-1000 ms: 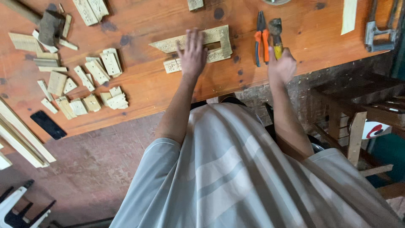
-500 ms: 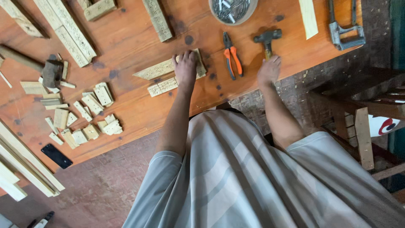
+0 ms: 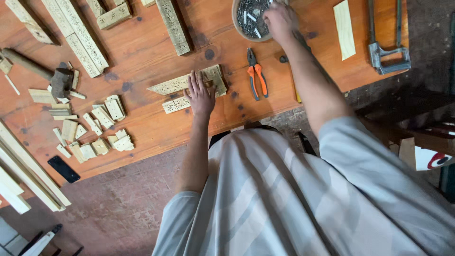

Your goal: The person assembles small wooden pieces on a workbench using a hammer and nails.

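The left hand (image 3: pixel 200 96) lies flat, fingers spread, pinning the carved wooden frame pieces (image 3: pixel 189 85) against the counter (image 3: pixel 142 52) near its front edge, while the right hand (image 3: pixel 280 19) dips curled fingers into the round bowl of nails (image 3: pixel 249 21); whether that grip encloses a nail cannot be told.
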